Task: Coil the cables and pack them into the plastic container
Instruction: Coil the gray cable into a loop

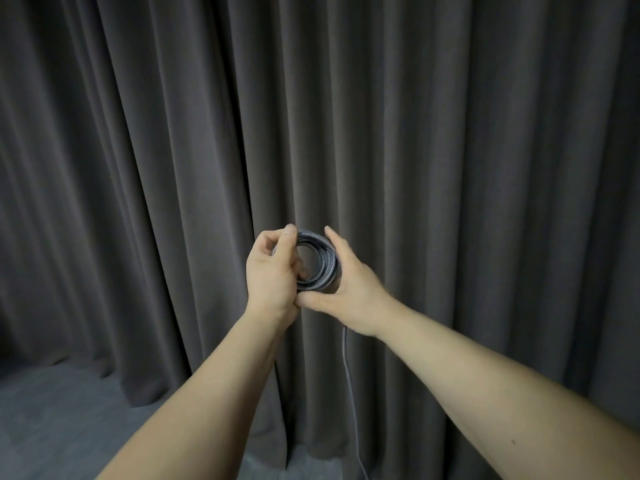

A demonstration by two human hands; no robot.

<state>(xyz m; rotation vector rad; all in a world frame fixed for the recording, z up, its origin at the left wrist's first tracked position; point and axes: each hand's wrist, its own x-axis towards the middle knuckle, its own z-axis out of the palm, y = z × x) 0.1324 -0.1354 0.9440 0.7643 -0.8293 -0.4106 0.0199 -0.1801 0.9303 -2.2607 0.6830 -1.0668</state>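
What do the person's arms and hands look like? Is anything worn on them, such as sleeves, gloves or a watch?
Both forearms are bare up to the edge of the picture: no sleeves show. The left hand and the right hand have no gloves. No watch, bracelet or ring is visible. The right forearm has one small dark spot.

Grey carpeted floor (52, 420), with the dark curtain's (138, 202) hem resting on it.

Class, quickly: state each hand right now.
Left hand: grips the grey braided cable coil.
Right hand: thumb and fingers hold the coil.
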